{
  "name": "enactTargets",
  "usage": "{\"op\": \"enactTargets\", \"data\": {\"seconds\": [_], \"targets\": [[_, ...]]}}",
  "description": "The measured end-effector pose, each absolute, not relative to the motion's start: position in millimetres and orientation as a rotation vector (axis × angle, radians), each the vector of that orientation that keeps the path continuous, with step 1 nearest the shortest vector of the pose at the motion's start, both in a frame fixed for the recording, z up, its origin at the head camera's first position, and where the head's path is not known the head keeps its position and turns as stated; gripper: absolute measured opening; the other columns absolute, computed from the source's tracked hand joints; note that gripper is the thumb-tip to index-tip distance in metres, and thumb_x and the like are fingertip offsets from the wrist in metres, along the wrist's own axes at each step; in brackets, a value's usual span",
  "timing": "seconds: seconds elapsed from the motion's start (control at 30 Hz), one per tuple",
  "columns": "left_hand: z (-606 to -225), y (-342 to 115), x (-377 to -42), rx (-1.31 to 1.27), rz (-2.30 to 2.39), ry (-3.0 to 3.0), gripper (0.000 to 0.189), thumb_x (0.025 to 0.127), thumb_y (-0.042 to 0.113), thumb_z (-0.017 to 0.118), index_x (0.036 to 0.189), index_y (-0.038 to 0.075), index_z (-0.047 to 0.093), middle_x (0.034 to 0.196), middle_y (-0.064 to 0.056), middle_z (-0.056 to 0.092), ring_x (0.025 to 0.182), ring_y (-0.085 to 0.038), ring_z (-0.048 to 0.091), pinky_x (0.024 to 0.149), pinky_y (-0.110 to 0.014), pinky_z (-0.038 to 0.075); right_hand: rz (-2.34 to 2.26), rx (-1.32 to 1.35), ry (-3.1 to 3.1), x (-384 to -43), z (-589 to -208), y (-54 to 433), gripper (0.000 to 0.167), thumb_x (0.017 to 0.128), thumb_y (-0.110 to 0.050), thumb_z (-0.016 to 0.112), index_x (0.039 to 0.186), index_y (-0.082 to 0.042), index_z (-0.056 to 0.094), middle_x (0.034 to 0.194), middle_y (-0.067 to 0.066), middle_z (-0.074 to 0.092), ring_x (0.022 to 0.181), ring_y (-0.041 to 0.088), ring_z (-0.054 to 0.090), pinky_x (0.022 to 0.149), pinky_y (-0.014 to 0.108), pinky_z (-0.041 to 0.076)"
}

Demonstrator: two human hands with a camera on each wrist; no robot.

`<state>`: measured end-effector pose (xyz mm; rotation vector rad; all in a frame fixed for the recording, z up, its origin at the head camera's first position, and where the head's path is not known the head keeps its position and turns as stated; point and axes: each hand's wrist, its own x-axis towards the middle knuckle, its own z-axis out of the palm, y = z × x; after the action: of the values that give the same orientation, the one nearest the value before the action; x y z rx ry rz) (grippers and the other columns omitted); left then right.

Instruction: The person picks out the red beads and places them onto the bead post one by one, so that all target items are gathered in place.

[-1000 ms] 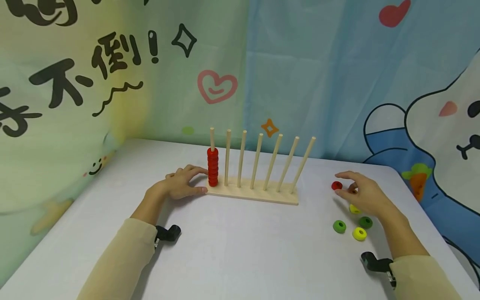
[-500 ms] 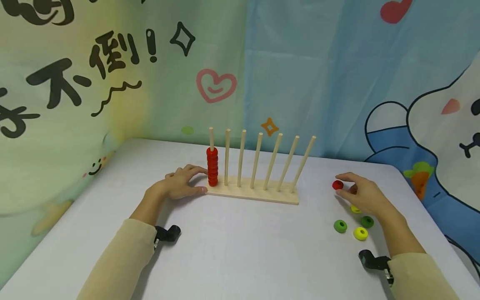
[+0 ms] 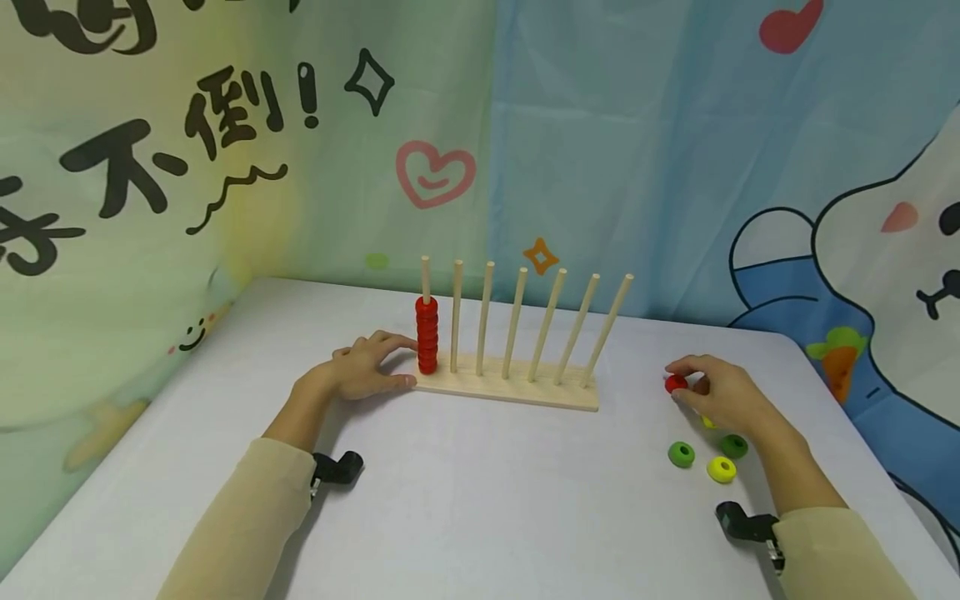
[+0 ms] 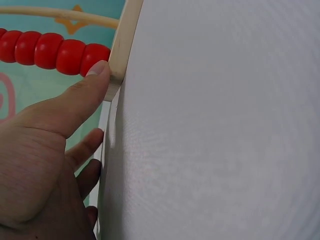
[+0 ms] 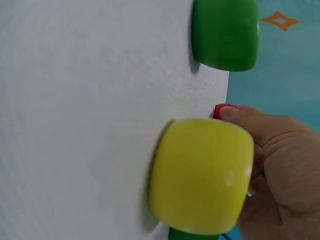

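On the white table stands a wooden peg stand (image 3: 510, 387) with several upright pegs. Red beads (image 3: 427, 336) are stacked on its leftmost peg; the other pegs are bare. My left hand (image 3: 363, 368) holds the left end of the stand's base, its thumb against the front corner in the left wrist view. To the right of the stand, my right hand (image 3: 729, 395) pinches a loose red bead (image 3: 675, 384) between thumb and index finger. In the right wrist view only a sliver of that bead shows at the thumb tip.
Near my right hand lie two green beads (image 3: 681, 454) and a yellow bead (image 3: 722, 469). Another yellow bead (image 3: 708, 422) is partly hidden under the hand. A printed cloth (image 3: 600, 150) hangs behind the table (image 3: 480, 500).
My right hand has come slightly lower and nearer in the head view, and the red bead at its fingertips has shifted with it. The left hand stays on the stand.
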<state>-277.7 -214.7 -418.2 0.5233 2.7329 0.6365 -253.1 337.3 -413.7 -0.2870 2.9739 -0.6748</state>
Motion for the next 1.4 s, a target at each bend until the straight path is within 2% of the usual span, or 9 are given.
{"op": "enactTargets", "data": {"seconds": [0.23,0.37,0.47,0.63,0.77,0.93,1.03,1.17,1.4], "targets": [[-415,-211,-275,0.509,0.626,2.729,0.069,0.093,0.061,0.065,0.153,0.032,0.044,0.161,-0.013,0.035,0.134,-0.041,0.042,0.106,-0.076,0.026,-0.666,-0.321,3.006,-249,-414,336,0.037,0.095,-0.017,0.074,0.129,-0.007,0.066,0.117,0.017,0.062,0.092,0.028,0.054,0.070,0.032,0.051],[-415,-210,-275,0.496,0.627,2.726,0.069,0.093,0.060,0.065,0.152,0.032,0.044,0.161,-0.013,0.035,0.135,-0.041,0.042,0.107,-0.076,0.026,-0.699,-0.369,3.028,-246,-411,333,0.037,0.095,-0.015,0.073,0.130,-0.006,0.065,0.121,0.016,0.061,0.101,0.034,0.059,0.081,0.046,0.059],[-416,-209,-274,0.486,0.633,2.723,0.069,0.093,0.060,0.065,0.152,0.033,0.044,0.161,-0.013,0.035,0.135,-0.040,0.041,0.108,-0.075,0.025,-0.737,-0.398,3.031,-244,-408,329,0.035,0.096,-0.012,0.071,0.130,-0.003,0.065,0.125,0.018,0.059,0.111,0.041,0.061,0.093,0.057,0.055],[-419,-210,-274,0.492,0.637,2.723,0.069,0.092,0.062,0.064,0.152,0.033,0.044,0.160,-0.013,0.036,0.136,-0.041,0.041,0.107,-0.076,0.025,-0.780,-0.417,3.043,-241,-401,321,0.032,0.096,-0.008,0.070,0.128,-0.002,0.066,0.124,0.018,0.056,0.114,0.047,0.062,0.095,0.059,0.053],[-418,-212,-274,0.495,0.636,2.730,0.069,0.093,0.062,0.064,0.153,0.033,0.044,0.161,-0.013,0.035,0.134,-0.040,0.042,0.107,-0.075,0.025,-0.813,-0.512,3.080,-240,-396,316,0.031,0.094,-0.004,0.070,0.125,-0.002,0.068,0.123,0.016,0.057,0.110,0.041,0.062,0.092,0.058,0.055],[-418,-213,-275,0.508,0.638,2.737,0.069,0.093,0.063,0.062,0.153,0.034,0.043,0.161,-0.012,0.035,0.134,-0.040,0.042,0.108,-0.075,0.025,-0.808,-0.595,3.145,-239,-390,310,0.034,0.093,-0.001,0.071,0.126,-0.004,0.067,0.122,0.016,0.062,0.104,0.033,0.061,0.087,0.052,0.058],[-417,-213,-276,0.511,0.634,2.734,0.069,0.093,0.064,0.062,0.153,0.035,0.043,0.161,-0.013,0.035,0.134,-0.040,0.042,0.108,-0.076,0.024,-0.803,-0.585,3.156,-236,-387,306,0.037,0.093,-0.002,0.071,0.130,-0.005,0.065,0.122,0.015,0.064,0.103,0.030,0.060,0.084,0.034,0.060],[-413,-215,-275,0.506,0.625,2.736,0.068,0.094,0.061,0.062,0.153,0.034,0.042,0.160,-0.012,0.035,0.132,-0.039,0.042,0.107,-0.074,0.025,-0.845,-0.587,3.134,-235,-385,299,0.037,0.094,-0.004,0.071,0.130,-0.007,0.064,0.125,0.015,0.066,0.104,0.028,0.060,0.082,0.013,0.050],[-413,-215,-274,0.521,0.623,2.726,0.068,0.095,0.060,0.063,0.154,0.032,0.042,0.160,-0.014,0.035,0.132,-0.041,0.043,0.105,-0.075,0.027,-0.878,-0.633,3.121,-227,-382,285,0.034,0.093,-0.004,0.074,0.125,-0.009,0.066,0.119,0.012,0.069,0.099,0.024,0.061,0.082,0.016,0.053]]}}
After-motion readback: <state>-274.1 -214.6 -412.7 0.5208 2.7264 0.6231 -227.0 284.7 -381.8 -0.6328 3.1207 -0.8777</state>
